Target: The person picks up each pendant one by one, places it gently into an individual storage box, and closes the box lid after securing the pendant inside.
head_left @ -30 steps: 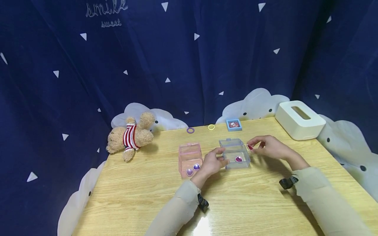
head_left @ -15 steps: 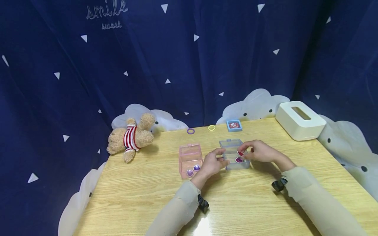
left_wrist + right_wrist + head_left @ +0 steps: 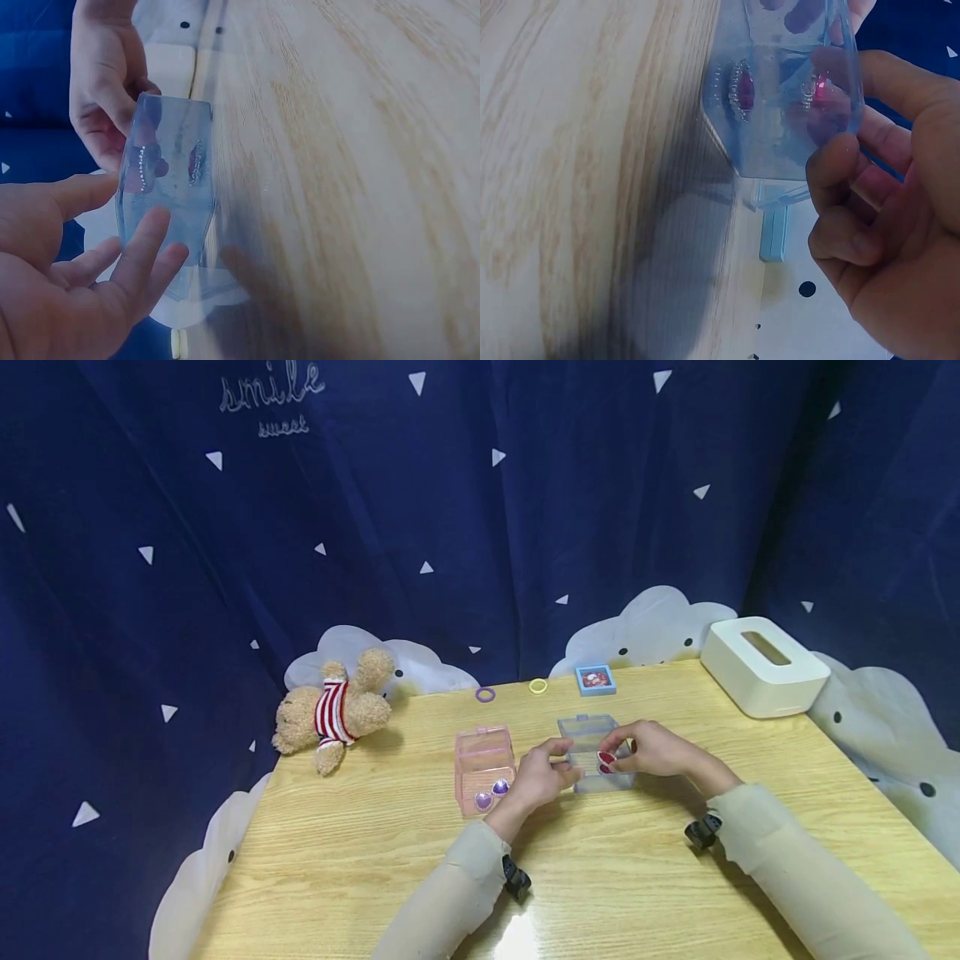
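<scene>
My right hand (image 3: 660, 750) pinches a red gem with a beaded rim (image 3: 607, 758) between thumb and fingers, low inside the clear blue box (image 3: 600, 785). Another magenta gem (image 3: 744, 90) lies on the box's floor; the held one partly covers it in the head view. The box's lid stands open at the back. At the box's left side, my left hand (image 3: 538, 774) has its fingers spread and fairly straight, fingertips at the wall. To the left sits a clear pink box (image 3: 468, 777), lid open, with a lilac gem (image 3: 483, 800) and a violet gem (image 3: 500, 787).
Along the back lie a purple ring (image 3: 485, 694), a yellow ring (image 3: 537, 686) and a small light-blue square frame (image 3: 596, 680). A white tissue box (image 3: 765, 672) stands at the back right. A teddy bear (image 3: 333, 710) lies at the back left, before a dark blue curtain.
My right hand has carried the red gem leftward from beside the blue box and down into it, over the other gem. The left hand has stayed at the box.
</scene>
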`<state>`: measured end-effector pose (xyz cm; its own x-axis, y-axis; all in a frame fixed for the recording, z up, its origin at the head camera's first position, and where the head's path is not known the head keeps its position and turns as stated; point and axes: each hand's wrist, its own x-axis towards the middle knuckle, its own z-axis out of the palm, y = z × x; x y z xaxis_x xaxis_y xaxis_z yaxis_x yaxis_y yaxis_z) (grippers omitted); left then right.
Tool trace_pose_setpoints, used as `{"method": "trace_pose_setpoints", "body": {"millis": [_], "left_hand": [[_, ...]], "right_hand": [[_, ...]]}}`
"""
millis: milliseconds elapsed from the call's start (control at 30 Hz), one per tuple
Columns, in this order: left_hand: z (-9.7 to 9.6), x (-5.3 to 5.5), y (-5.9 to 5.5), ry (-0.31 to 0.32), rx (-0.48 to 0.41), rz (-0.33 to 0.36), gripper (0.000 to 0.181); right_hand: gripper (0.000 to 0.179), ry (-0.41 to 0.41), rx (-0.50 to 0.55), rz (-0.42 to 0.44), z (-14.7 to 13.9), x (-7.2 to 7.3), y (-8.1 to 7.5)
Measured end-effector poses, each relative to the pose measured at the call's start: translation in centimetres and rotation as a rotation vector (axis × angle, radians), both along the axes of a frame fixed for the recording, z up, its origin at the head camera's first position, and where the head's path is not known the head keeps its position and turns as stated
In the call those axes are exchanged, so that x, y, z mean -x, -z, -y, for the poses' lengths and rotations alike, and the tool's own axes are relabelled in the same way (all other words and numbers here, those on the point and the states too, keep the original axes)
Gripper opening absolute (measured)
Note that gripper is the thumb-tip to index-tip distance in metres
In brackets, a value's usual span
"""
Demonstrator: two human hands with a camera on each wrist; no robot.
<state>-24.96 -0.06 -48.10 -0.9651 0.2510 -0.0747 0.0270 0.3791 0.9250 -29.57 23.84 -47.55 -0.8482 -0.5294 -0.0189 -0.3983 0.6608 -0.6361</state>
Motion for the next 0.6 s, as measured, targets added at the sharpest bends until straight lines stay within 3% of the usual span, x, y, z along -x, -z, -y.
{"method": "trace_pose_setpoints", "body": {"millis": [600], "left_hand": [[0.06,0.11,0.02,0.016,-0.001,-0.004,0.056]], "right_hand": [[0.033,0.011,0.002,0.003,0.06,-0.12,-0.31]]}}
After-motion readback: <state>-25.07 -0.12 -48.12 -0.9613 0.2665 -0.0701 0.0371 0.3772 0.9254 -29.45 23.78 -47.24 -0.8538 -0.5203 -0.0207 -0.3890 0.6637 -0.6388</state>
